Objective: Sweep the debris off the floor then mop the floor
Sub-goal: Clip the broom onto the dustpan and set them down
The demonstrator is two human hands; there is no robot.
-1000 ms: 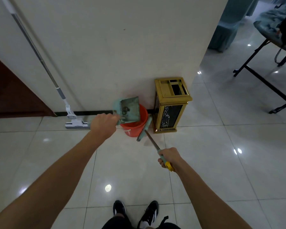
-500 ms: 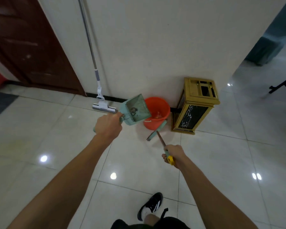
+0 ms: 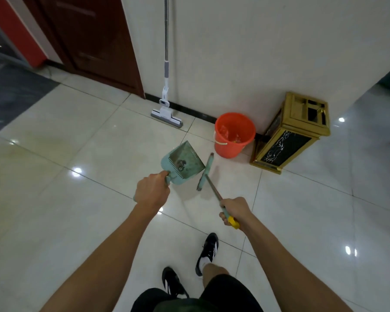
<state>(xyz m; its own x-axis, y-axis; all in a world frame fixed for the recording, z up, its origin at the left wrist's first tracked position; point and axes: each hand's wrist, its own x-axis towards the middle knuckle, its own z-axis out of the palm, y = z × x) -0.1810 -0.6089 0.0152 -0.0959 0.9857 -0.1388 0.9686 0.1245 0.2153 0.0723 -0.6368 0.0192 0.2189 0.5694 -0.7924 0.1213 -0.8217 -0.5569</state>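
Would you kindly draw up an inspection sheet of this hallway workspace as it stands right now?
Surface: glossy pale tile floor with light reflections; no loose debris seen.
Job's things: teal dustpan held off the floor with some dirt in it; broom with its head near the floor; mop leaning on the wall, head on the floor.
Clutter: orange bucket with scraps inside, beside a gold bin.
Grippers: left hand grips the dustpan handle; right hand grips the broom handle.
Cables: nothing seen.
Surroundings: white wall, dark wooden door, dark mat.
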